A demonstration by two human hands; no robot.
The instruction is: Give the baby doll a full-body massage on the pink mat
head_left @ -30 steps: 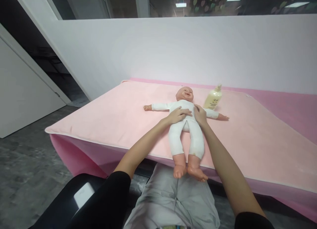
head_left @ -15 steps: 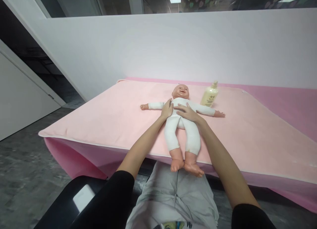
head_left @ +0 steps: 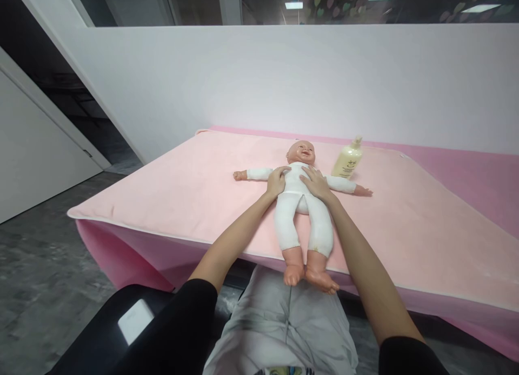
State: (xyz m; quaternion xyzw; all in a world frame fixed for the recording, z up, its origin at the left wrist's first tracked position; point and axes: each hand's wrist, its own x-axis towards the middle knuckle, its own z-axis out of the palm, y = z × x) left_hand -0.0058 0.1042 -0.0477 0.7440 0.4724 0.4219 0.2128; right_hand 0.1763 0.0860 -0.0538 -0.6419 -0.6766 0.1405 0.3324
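A baby doll [head_left: 295,187] with a white cloth body lies on its back on the pink blanket [head_left: 174,186], head away from me and feet over the front edge. My left hand [head_left: 278,181] rests on the left side of its torso, fingers stretched out towards the chest. On the right side of the torso lies my right hand [head_left: 316,183], its fingers spread over the chest. Both hands touch the doll without gripping it. Just beyond the doll's arm on the right stands a pale yellow pump bottle [head_left: 347,160].
Behind the table rises a white wall [head_left: 263,78] with a window above it. A black seat [head_left: 109,332] at the lower left bears a white flat object [head_left: 135,321]. A darker pink cover [head_left: 466,172] shows under the blanket. At far left is a white door [head_left: 40,148].
My right hand has shifted from across the middle of the doll's torso to its right side, so the hands are now further apart. The view has moved slightly.
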